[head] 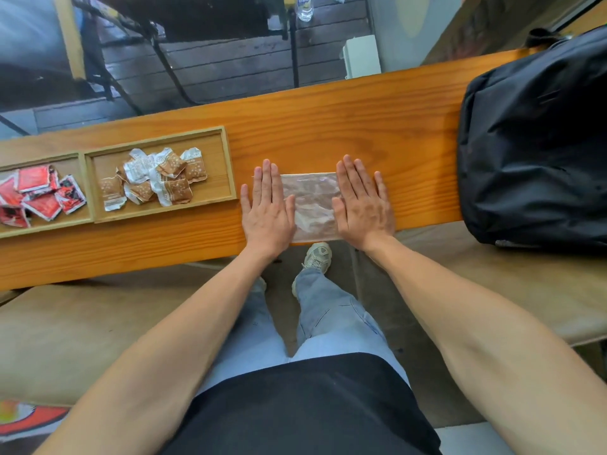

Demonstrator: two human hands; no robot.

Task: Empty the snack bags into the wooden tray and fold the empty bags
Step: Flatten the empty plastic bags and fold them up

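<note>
A clear empty plastic bag [313, 205] lies flat on the wooden counter near its front edge. My left hand [267, 208] presses flat on the bag's left end, fingers spread. My right hand [363, 201] presses flat on its right end in the same way. To the left sits the wooden tray [230, 165] with two compartments. Its right compartment holds several brown-and-white snack packets [154, 178]. Its left compartment holds several red snack packets [39, 195].
A large black backpack [535, 142] fills the counter's right end. The wooden counter [328, 119] is narrow, with a drop behind its far edge. Beyond it stand a water bottle [304, 8] and a white box [361, 57]. My legs and a shoe show below the counter.
</note>
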